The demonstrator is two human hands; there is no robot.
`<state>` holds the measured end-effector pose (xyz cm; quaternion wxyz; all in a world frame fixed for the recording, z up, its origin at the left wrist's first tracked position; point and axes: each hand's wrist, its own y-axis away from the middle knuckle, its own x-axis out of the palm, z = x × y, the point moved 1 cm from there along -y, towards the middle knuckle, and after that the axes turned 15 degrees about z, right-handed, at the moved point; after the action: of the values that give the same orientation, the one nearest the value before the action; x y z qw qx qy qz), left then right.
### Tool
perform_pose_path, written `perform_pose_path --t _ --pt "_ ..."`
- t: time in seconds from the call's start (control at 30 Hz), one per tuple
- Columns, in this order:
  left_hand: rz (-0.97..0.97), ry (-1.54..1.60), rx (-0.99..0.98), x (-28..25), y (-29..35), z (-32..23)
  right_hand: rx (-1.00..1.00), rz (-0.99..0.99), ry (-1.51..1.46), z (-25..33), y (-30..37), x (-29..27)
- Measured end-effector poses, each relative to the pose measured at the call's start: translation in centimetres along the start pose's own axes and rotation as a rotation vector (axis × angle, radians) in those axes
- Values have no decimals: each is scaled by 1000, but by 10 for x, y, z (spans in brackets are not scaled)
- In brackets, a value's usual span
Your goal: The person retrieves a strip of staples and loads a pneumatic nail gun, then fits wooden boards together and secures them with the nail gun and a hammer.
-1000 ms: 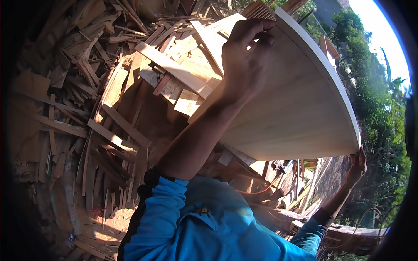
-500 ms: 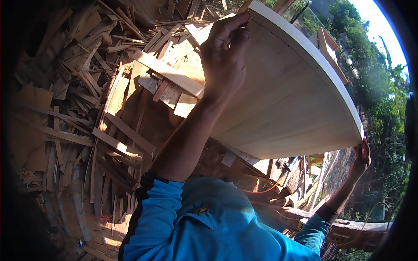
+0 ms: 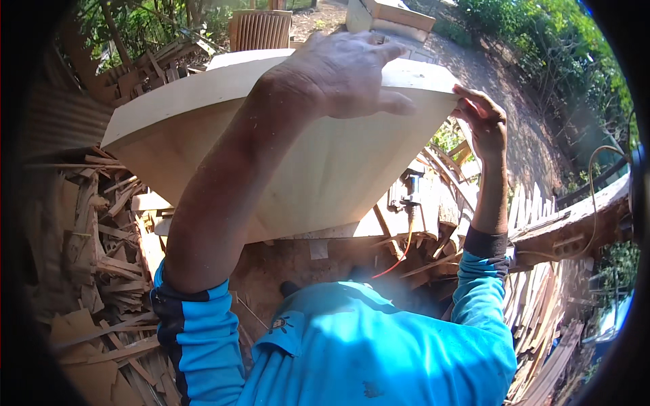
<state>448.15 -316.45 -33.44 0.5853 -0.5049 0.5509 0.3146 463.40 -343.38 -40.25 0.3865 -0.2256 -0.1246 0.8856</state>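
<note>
A large pale wooden panel with a thick curved upper edge stands tilted before me. My left hand lies over that edge near its right part. Its thumb and a forefinger stretch apart toward the right, and the remaining fingers are partly hidden. At the panel's right corner, my right hand grips the edge with bent fingers. Whether my left palm touches the wood cannot be made out.
Wood offcuts lie heaped at the left. Under the panel's right side sits a tool with an orange cord or hose. A heavy timber beam runs along the right, and a wooden box stands at the back.
The view has swung right. My left hand has gone from the panel's upper-left corner to over its edge near the right corner, its fingers opening. My right hand stays at the right corner.
</note>
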Motion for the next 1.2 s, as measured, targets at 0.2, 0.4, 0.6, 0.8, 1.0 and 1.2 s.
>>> perform_pose_path --t 0.2,0.4,0.6,0.8,1.0,1.2 --pt "275 -159 -219 10 -26 -24 -165 -23 -358 -17 14 15" --pt "248 -182 -95 18 -60 -55 -421 103 -565 -28 21 29" --pt "215 -209 -128 25 -65 -72 -490 80 -399 -39 21 18" --pt "244 -211 -143 28 -67 -73 -387 79 -270 -23 30 6" --pt "254 -158 -199 26 -75 -77 629 -402 28 -289 105 -47" --pt "249 -232 -251 20 -69 -78 1222 -148 487 -444 168 -39"
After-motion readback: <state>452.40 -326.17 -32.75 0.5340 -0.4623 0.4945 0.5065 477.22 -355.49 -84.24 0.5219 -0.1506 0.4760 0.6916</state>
